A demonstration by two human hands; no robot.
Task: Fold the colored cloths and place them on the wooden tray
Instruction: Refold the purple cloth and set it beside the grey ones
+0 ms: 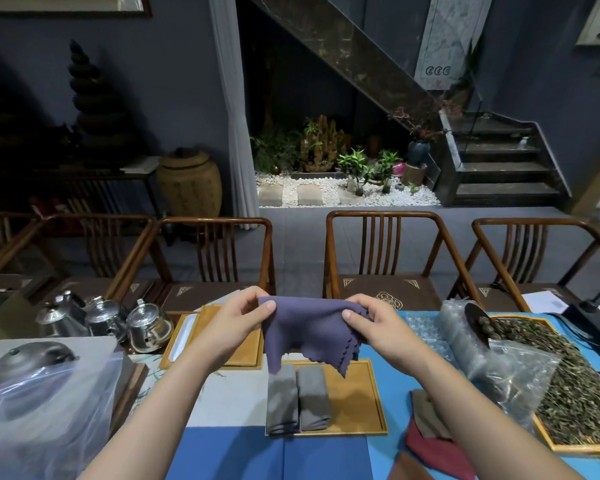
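A purple cloth [309, 332] with scalloped edges hangs in the air above the table, folded over so its layers droop. My left hand [238, 323] pinches its upper left corner and my right hand [371, 329] pinches the upper right. Below it lies the wooden tray [355, 400], holding two folded grey cloths [297, 398] side by side on its left part. A brown cloth [426, 414] and a dark red cloth [433, 452] lie unfolded on the blue mat right of the tray, partly hidden by my right forearm.
A second wooden tray [243, 356] sits behind, with silver teapots [146, 325] to its left. A plastic-wrapped dark teapot [28, 362] stands at the left. A tray of dried tea leaves [565, 386] and plastic bags [492, 355] fill the right. Wooden chairs [385, 258] line the far side.
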